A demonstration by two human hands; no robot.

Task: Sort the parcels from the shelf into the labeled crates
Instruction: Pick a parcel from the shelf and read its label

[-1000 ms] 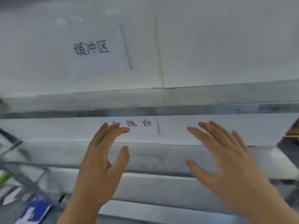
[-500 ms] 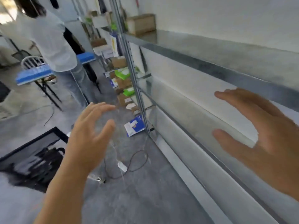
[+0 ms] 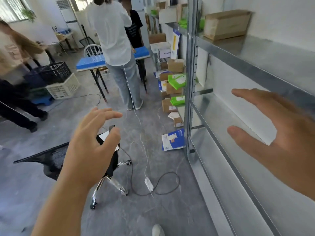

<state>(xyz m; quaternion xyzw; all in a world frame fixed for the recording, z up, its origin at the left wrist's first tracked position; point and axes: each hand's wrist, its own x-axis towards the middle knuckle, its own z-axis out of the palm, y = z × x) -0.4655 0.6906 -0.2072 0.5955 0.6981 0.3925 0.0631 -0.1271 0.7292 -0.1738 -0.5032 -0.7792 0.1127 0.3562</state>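
My left hand (image 3: 92,145) is raised over the floor with fingers spread and holds nothing. My right hand (image 3: 279,133) is open too, in front of the metal shelf (image 3: 255,70) on the right, whose near levels are bare. A brown cardboard box (image 3: 225,24) sits on the upper shelf. Farther along, brown boxes and green parcels (image 3: 176,81) are stacked by the rack. A blue and white parcel (image 3: 173,139) leans on the floor against the shelf post. A black crate (image 3: 55,72) rests on a white crate (image 3: 64,87) at the left.
A black office chair (image 3: 51,160) stands on the floor below my left hand. Cables and a white adapter (image 3: 148,183) lie across the grey floor. A person in white (image 3: 112,34) stands at a blue-topped table (image 3: 92,61). Other people are at the left.
My view has swung left from facing the labelled shelf to looking down the aisle. Both hands stay raised and open, the right one still near the shelf.
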